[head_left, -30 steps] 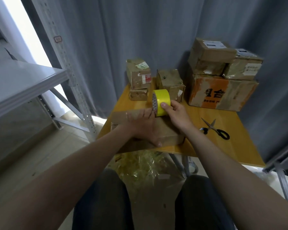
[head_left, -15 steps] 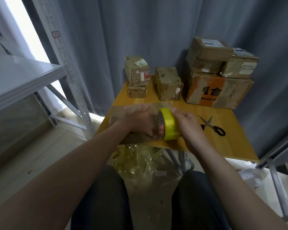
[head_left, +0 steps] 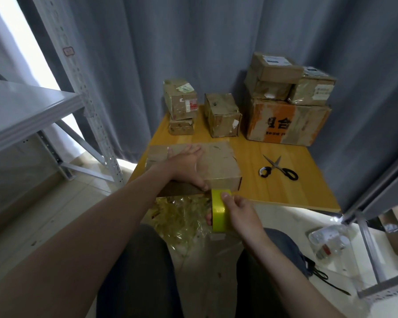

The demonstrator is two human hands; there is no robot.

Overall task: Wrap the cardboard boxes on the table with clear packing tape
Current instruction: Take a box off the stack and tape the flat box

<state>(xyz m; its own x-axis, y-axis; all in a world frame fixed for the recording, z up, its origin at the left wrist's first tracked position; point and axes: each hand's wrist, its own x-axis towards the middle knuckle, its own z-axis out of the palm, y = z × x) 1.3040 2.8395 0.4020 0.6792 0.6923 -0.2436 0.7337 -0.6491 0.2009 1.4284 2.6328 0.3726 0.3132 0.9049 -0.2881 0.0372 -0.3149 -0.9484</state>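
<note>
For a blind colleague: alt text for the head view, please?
A left hand presses on a flat brown cardboard box at the near edge of a yellow wooden table, while the right hand holds a yellow roll of tape below that edge. Black-handled scissors and stacked cardboard boxes sit farther back.

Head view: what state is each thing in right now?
Flat brown cardboard box: closed, lying on the wooden table, left hand pressing on top.
Yellow tape roll: gripped by right hand, below the table's near edge.
Black-handled scissors: blades apart, lying untouched on the table.
Stacked cardboard boxes at the back: closed, untouched.
</note>
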